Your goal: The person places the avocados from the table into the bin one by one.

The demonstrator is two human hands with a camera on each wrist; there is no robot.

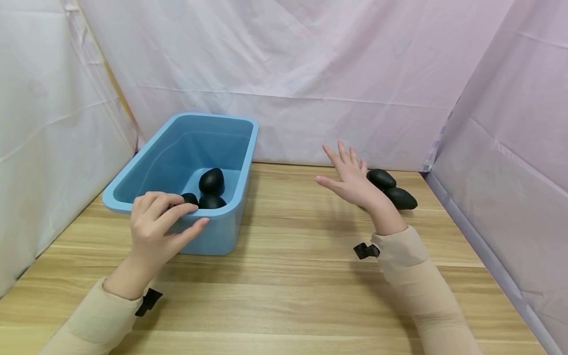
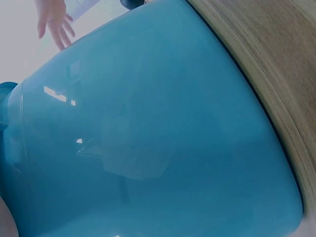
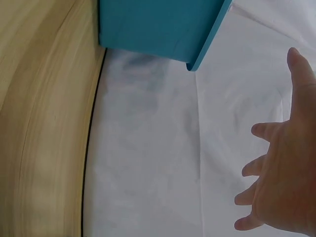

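A blue plastic bin [image 1: 146, 167] stands on the wooden table at the left, with three black stones [image 1: 211, 181] inside. My left hand [image 1: 186, 214] holds the bin's near rim, fingers curled over the top and thumb against the outer wall. The left wrist view is filled by that wall [image 2: 148, 138]. My right hand [image 1: 343, 170] hovers open with fingers spread and holds nothing. Just behind it lie two more black stones [image 1: 380, 178] [image 1: 401, 198] on the table. In the right wrist view the open right hand [image 3: 276, 197] shows against the white cloth, with the bin's corner [image 3: 158, 24] at the top.
White and pale pink cloth walls [image 1: 310, 74] close in the table at the back and both sides. Bare wooden tabletop [image 1: 293, 276] spreads between the bin and the right-hand stones and towards the near edge.
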